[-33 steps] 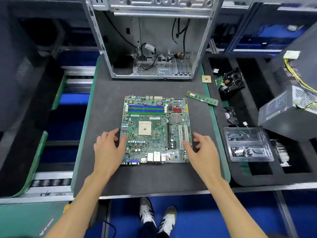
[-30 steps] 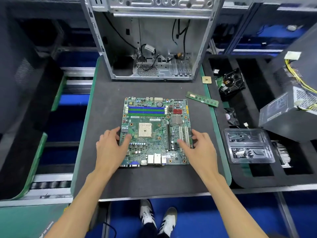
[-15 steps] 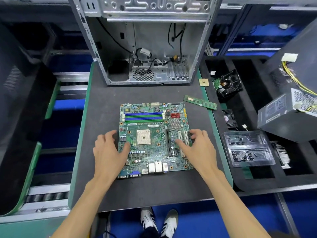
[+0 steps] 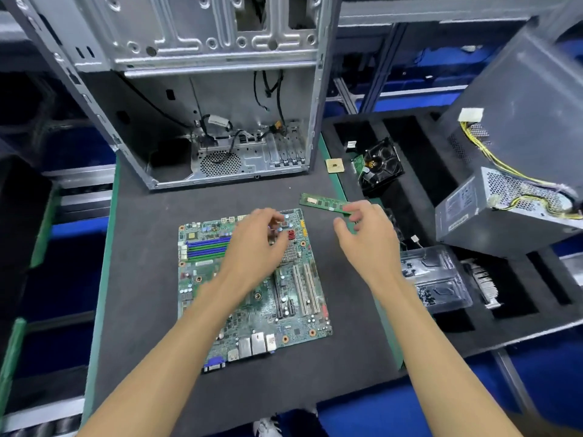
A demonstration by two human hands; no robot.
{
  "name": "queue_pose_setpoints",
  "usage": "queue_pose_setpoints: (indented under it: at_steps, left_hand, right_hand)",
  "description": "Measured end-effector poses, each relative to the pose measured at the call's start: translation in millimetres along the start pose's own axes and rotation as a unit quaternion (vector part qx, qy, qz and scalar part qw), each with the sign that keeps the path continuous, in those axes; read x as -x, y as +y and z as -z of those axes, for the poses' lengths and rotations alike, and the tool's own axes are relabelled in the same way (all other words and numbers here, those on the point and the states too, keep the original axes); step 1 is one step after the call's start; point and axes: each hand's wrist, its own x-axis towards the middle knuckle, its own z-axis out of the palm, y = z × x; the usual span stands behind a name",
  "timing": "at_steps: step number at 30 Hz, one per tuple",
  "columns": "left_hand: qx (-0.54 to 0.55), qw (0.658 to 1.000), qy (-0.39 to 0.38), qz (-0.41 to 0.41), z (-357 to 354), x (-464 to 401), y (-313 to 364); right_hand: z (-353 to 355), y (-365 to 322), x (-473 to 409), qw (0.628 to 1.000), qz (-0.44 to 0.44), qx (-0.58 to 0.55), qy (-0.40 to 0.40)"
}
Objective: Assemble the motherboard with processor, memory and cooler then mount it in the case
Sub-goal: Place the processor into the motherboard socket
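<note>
Motherboard (image 4: 252,291) flat on the dark mat (image 4: 145,279), dead centre, and we see bare mat on every side of it, widest toward nine o'clock, where the mat's green edge meets the blue-floored gap. At twelve o'clock the case (image 4: 217,89) stands open toward us, with loose black cables hanging inside and no board in it. Our left hand (image 4: 255,244) hovers over the board's far half, fingers loosely curled, holding nothing we can make out. Moving right, our right hand (image 4: 369,238) is at two o'clock from the board, thumb and fingers half spread, fingertips just at the near end of the memory stick (image 4: 321,203); whether they touch it we cannot tell. The processor (image 4: 333,166) lies near the mat's far right edge. Beyond that edge, the black foam tray (image 4: 353,127) holds the cooler fan (image 4: 383,167) in one slot and a finned heatsink (image 4: 485,282) in another. A clear plastic box (image 4: 435,279) carries small dark parts, too blurred to name. At three o'clock the power supply (image 4: 492,209) has a label, unreadable.
</note>
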Motion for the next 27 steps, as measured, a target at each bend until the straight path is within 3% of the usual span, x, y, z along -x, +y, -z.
queue_pose_setpoints:
  at_steps: [14, 27]
  left_hand:
    - [-0.041, 0.999, -0.013, 0.013, -53.9, -121.7, 38.7]
    - [-0.031, 0.998, -0.031, 0.049, -78.3, -142.7, 20.1]
  right_hand:
    - [-22.7, 24.1, -126.9, 0.998, 0.004, 0.017, -0.057]
    - [-55.3, 42.1, -187.4, 0.992, 0.003, 0.057, -0.117]
